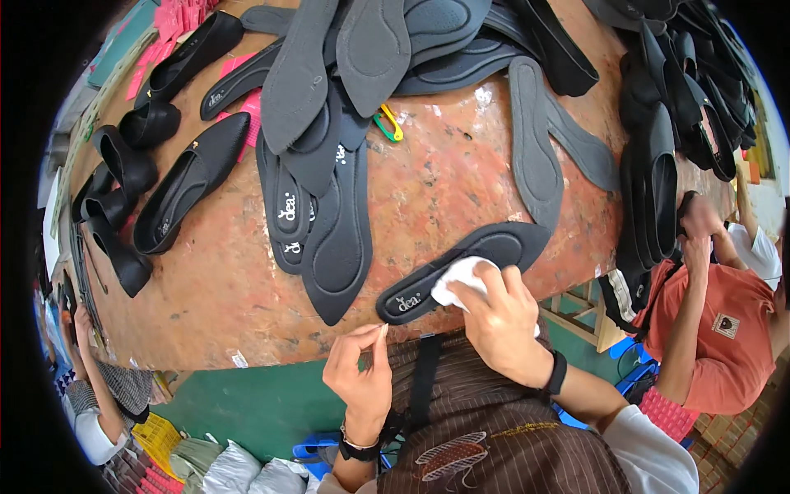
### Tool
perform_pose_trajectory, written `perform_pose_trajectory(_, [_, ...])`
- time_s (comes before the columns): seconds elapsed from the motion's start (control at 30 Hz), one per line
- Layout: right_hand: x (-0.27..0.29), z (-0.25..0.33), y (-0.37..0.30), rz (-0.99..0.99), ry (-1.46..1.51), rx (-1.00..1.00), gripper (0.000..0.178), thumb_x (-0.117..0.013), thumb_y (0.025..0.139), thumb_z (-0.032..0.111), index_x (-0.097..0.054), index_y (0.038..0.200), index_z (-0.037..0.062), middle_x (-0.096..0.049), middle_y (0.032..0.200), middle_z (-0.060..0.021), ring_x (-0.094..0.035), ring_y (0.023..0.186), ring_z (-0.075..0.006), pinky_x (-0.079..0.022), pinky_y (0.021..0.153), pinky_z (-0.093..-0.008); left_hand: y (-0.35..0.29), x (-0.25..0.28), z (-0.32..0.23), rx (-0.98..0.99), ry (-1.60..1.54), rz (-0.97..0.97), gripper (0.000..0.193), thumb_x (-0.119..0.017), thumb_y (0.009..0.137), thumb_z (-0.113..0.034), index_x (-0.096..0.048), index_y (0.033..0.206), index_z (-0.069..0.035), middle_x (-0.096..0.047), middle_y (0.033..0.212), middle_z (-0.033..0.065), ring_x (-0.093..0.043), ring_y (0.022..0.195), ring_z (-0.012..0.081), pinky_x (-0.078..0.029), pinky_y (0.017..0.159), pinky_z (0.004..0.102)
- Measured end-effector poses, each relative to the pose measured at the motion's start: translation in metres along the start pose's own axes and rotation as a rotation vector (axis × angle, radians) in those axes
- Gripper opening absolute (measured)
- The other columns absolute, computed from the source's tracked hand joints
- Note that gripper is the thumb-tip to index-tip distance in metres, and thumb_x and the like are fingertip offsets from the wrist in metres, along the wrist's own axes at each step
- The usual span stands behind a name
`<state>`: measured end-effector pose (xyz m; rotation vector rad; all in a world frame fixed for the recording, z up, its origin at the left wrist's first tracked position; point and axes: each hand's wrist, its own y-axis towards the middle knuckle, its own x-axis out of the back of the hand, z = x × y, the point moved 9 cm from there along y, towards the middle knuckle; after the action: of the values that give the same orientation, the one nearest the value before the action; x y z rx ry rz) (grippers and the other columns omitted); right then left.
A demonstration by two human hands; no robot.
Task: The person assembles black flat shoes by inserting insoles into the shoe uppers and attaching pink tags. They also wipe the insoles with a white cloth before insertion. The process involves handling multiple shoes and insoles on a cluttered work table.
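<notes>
A black insole (422,282) with pale lettering at its heel lies at the table's front edge, pointed toe toward the far right. My right hand (504,319) holds a bunched white cloth (459,280) and presses it onto the middle of that insole. Just below the insole's heel end, my left hand (360,368) has thumb and forefinger pinched together; whatever is between the tips is too small to make out. Immediately left of the heel, another padded black insole (339,263) points its toe toward me, partly over several more.
Black flat shoes (194,183) lie at the left; more shoes (658,177) are heaped at the right. Insoles (374,53) pile up at the back, beside small yellow-green snips (388,125). Grey insole pieces (536,152) lie right of centre. Co-workers, one in a red shirt (728,337), work alongside.
</notes>
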<state>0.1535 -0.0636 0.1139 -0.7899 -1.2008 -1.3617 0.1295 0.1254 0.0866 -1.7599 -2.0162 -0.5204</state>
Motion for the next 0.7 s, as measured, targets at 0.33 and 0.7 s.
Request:
perform_pose_trajectory(0.33, [0.0,0.005,-0.001,-0.04,-0.019,0.016,0.033,-0.067,0.07,0.013,-0.071,0.102,0.0083,-0.057,0.104,-0.0059,-0.054,0.088,-0.0243,-0.048,0.067,-0.0325,0.014,0.003,-0.005,0.039,0.037,0.002,0.007,-0.076,0.081,0.004,-0.072,0.087,0.003,-0.073,0.082,0.0113,-0.069,0.077,0.0182,-0.052,0.073,0.0286])
perform_pose_trajectory(0.7, [-0.006,0.013,-0.003,-0.005,-0.066,0.003,0.034,-0.065,0.072,0.014,-0.071,0.105,0.0074,-0.057,0.102,-0.0081,-0.056,0.085,-0.0234,-0.05,0.063,-0.0308,0.016,-0.005,-0.013,-0.033,0.026,0.018,0.005,-0.067,0.09,0.002,-0.07,0.093,0.005,-0.07,0.089,0.0136,-0.068,0.083,0.0213,-0.052,0.073,0.0302])
